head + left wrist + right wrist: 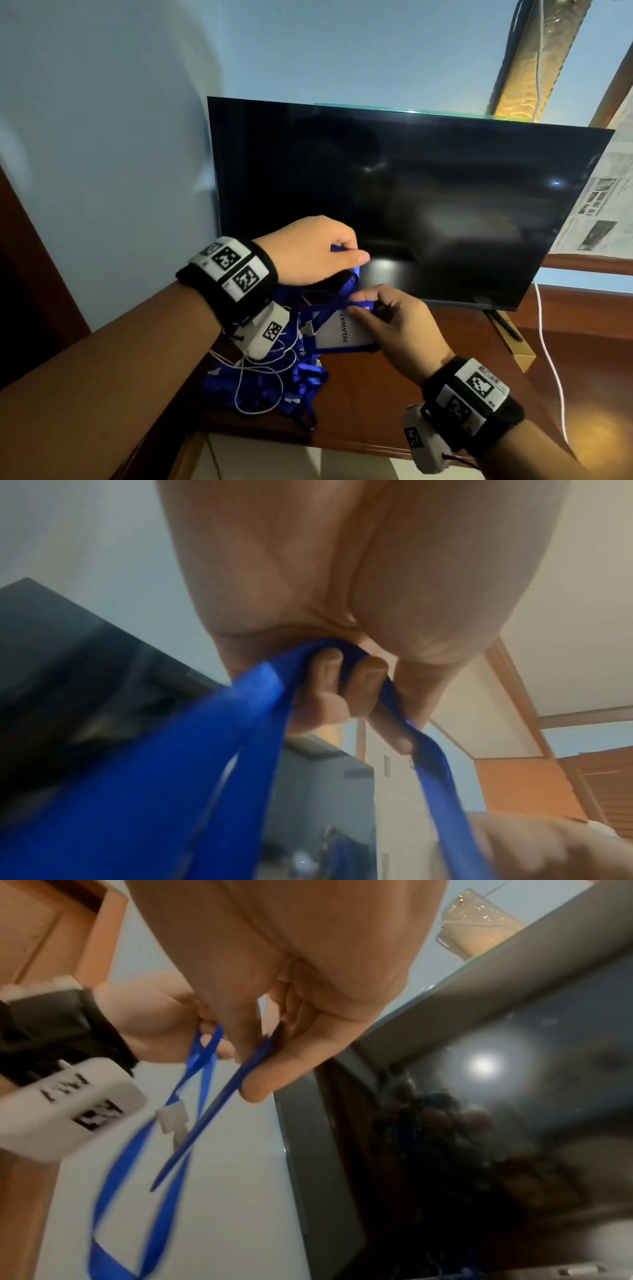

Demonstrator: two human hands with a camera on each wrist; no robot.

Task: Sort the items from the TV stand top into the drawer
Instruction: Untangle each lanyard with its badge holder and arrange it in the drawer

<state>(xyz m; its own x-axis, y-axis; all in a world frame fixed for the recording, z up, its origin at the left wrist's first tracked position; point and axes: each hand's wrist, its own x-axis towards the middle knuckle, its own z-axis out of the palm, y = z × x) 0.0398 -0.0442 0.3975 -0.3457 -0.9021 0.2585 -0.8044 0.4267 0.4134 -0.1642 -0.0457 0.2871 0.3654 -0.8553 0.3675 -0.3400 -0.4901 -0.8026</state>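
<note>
A pile of blue lanyards [274,383] lies on the wooden TV stand [394,394], tangled with a thin white cable [260,370]. My left hand [346,255] is raised above the pile and grips a blue strap [240,750]; its fingers [329,666] curl round the strap. Just below it, my right hand [363,310] pinches the top edge of a blue badge holder [342,334] with a white card reading PELAWAT. In the right wrist view thumb and forefinger of the right hand [246,1056] pinch the holder's thin edge [205,1123]; a white clip [171,1118] joins it to the strap. No drawer is in view.
A dark TV screen [411,205] stands right behind both hands. A white cord [548,359] hangs down at the right past a cardboard box [520,356]. The stand's front edge [308,442] runs below the pile. A blue wall [120,171] is on the left.
</note>
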